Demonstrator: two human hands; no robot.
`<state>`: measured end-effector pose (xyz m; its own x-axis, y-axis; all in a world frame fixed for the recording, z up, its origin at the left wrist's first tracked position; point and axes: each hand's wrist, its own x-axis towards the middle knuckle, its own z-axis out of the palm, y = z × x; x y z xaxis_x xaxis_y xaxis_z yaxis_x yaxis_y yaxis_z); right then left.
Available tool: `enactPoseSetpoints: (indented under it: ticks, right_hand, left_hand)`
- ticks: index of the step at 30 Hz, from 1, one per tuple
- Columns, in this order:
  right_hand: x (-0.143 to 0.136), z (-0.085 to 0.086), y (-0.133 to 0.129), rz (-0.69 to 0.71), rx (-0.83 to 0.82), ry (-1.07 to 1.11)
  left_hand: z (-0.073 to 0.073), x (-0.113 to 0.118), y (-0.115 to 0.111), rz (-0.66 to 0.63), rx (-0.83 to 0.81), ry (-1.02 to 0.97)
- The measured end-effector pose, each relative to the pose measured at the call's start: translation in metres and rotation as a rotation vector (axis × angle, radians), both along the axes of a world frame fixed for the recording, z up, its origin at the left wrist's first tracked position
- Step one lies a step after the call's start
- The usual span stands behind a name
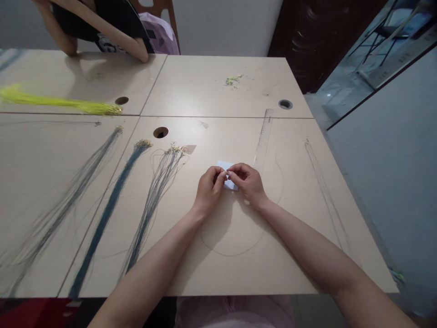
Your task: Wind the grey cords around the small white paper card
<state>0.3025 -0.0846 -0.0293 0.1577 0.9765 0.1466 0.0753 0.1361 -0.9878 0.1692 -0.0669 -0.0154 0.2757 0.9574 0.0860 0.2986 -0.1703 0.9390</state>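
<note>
we count two hands of our own: the left hand (pixel 208 189) and the right hand (pixel 251 184), meeting near the middle of the tabletop (pixel 300 250). in each, we have thumb and forefinger pinched together on one tiny item (pixel 226 172), held just above one pale card (pixel 232 184). one loose thread (pixel 229 255) curves around below our hands and up their right side.

we count four strand bundles, all to our left: one yellow bundle (pixel 61 102), one thin grey bundle (pixel 80 179), one dark blue bundle (pixel 108 210) and one grey-blue bundle (pixel 152 200), each with a gold-coloured end. two fine strands (pixel 322 180) lie on the far right. we see one clear ruler (pixel 263 136) beyond the right hand, three round holes (pixel 160 132), and one patch of green scraps (pixel 233 80) near the far edge.

our fingers hide most of the tiny item, so we cannot tell its shape, nor whether the loose thread joins it. the card is partly covered too. the frame cuts off the yellow bundle at the left; our left forearm hides the lower end of the grey-blue one. across from us, one person (pixel 112 27) leans on the tabletop, head out of view.
</note>
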Motion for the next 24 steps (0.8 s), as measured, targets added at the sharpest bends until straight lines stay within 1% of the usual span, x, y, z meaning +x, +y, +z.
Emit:
enactPoseSetpoints:
  ticks: [8,15,24]
  right_hand:
    - [-0.0007,-0.0006,0.0011,-0.016,0.015,-0.008]
    - [-0.0002,0.001,0.0,-0.002,0.005,-0.017]
    - [-0.0003,-0.0018,-0.0011,0.014,-0.021,0.031]
  left_hand:
    - [0.0012,0.0008,-0.0006,-0.002,-0.021,0.007]
    - [0.0006,0.0008,-0.0002,0.004,-0.026,0.001]
    - [0.0023,0.0011,-0.0007,0.016,-0.055,-0.03]
